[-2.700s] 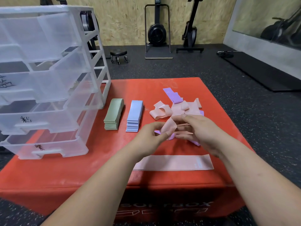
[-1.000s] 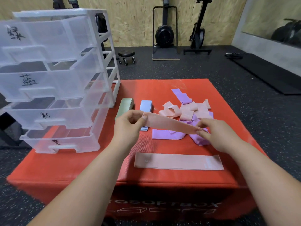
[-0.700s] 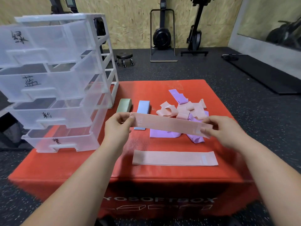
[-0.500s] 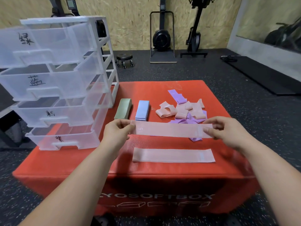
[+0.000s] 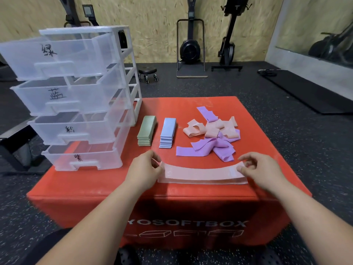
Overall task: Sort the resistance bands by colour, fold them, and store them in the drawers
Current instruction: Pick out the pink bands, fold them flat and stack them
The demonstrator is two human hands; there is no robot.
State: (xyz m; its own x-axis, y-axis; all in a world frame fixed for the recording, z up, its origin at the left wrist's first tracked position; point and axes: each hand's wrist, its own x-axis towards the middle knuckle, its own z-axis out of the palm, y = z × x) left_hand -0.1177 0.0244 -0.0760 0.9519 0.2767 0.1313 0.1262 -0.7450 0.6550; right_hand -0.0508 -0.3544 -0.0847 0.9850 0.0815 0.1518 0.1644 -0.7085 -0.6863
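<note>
A pink band (image 5: 200, 172) lies stretched flat on top of another pink band near the front edge of the red soft box (image 5: 172, 205). My left hand (image 5: 145, 171) pinches its left end and my right hand (image 5: 261, 169) pinches its right end. Behind them lies a loose heap of purple bands (image 5: 210, 148) and pink bands (image 5: 212, 128). A folded green stack (image 5: 146, 133) and a folded blue stack (image 5: 167, 132) sit side by side to the left of the heap.
A clear plastic drawer unit (image 5: 76, 104) stands on the box's left part, its several labelled drawers pulled out. Gym machines (image 5: 191, 44) and a small wheeled stool (image 5: 148, 73) stand on the dark floor by the far wall.
My hands pulled one pink band out of the heap, stretched it flat between them and lowered it onto the pink band lying at the front edge.
</note>
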